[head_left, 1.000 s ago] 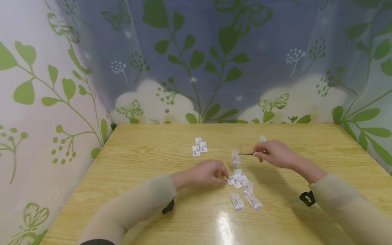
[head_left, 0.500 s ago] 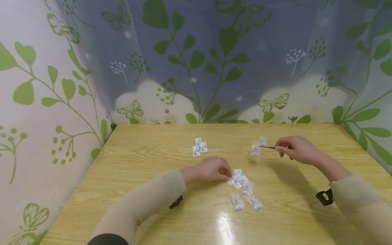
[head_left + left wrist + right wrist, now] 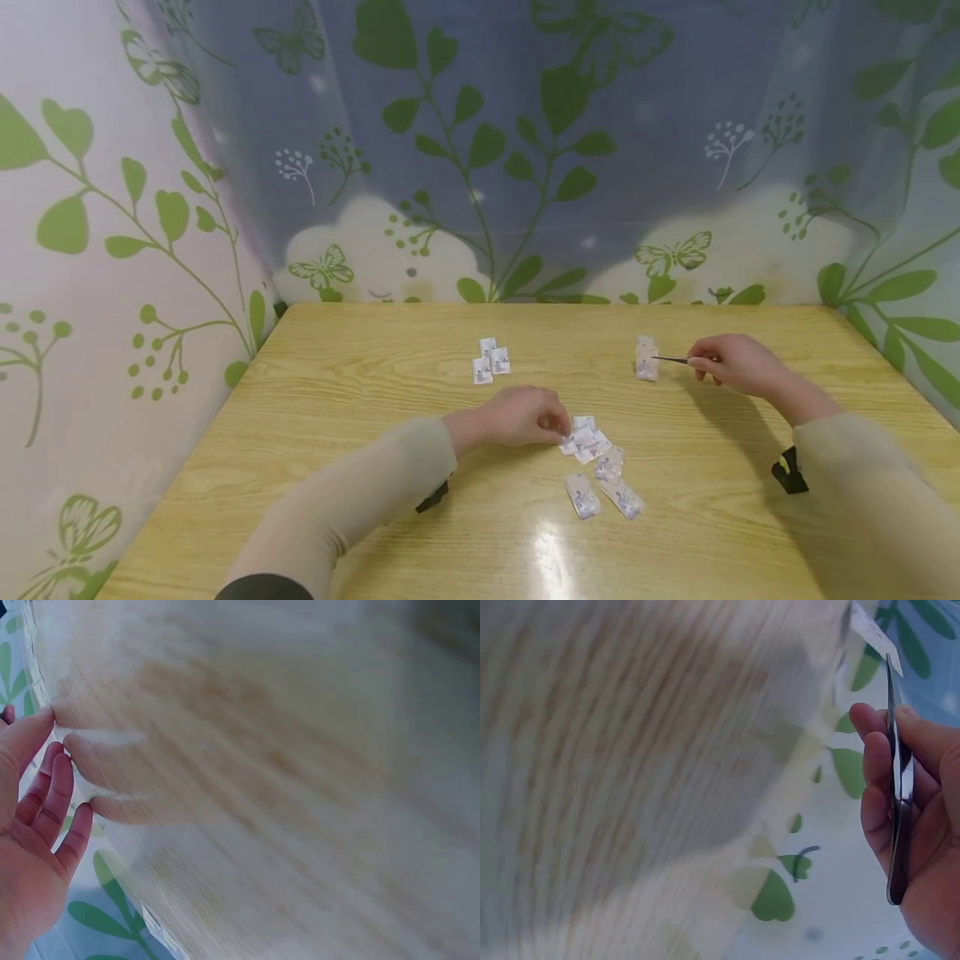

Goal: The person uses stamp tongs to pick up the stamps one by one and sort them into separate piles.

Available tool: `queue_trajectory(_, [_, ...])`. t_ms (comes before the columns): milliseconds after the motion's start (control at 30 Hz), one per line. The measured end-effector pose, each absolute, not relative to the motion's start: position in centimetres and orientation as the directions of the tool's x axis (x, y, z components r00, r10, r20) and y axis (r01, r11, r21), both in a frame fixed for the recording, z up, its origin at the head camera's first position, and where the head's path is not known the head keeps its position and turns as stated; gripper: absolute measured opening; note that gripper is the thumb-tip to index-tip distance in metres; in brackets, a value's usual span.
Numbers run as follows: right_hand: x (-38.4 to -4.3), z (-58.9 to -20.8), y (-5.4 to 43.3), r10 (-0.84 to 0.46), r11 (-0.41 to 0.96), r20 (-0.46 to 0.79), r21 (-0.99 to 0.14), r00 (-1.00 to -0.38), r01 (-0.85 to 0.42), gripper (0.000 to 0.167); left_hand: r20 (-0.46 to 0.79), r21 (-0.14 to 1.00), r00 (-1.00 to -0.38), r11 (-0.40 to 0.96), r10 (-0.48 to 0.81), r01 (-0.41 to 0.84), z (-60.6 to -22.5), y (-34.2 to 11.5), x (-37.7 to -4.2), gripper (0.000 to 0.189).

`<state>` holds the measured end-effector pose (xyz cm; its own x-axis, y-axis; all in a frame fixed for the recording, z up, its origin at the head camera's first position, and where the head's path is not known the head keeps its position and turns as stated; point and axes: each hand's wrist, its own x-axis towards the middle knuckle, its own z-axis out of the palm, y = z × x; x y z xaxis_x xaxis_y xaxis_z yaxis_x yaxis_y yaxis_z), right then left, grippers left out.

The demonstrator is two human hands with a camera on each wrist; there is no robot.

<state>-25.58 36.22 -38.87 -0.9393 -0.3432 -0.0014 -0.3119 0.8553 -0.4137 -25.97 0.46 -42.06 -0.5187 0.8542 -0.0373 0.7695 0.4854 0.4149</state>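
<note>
My right hand [image 3: 738, 364] pinches slim metal tweezers [image 3: 900, 802] between thumb and fingers. The tweezers' tips meet a small, pale printed card [image 3: 647, 367], which lies over or just in front of another card [image 3: 645, 341] at the back right; whether they touch is too small to tell. Beside a loose cluster of similar cards [image 3: 591, 442], my left hand [image 3: 517, 415] rests its fingertips at the cluster's left edge. In the left wrist view its fingers [image 3: 71, 840] are spread and gently bent, tips on the tabletop, nothing gripped.
Three small cards [image 3: 491, 360] lie grouped at the back left of the wooden table [image 3: 360, 400]. Nearer the front are two longer printed cards, one left [image 3: 582, 497] and one right [image 3: 622, 497]. A leaf-patterned curtain [image 3: 420, 167] stands behind the table.
My right hand has moved right with the tweezers, carrying a card from the middle to the back right card. The left hand has shifted slightly right against the cluster.
</note>
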Motion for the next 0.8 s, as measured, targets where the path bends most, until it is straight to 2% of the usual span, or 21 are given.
queue_trajectory(800, [-27.7,-39.2,35.0,-0.341,0.899,-0.014,-0.298,-0.940,-0.322,0.017,-0.038,0.398,-0.521,0.491,0.852,0.775,-42.0,0.4,-25.8,0.012])
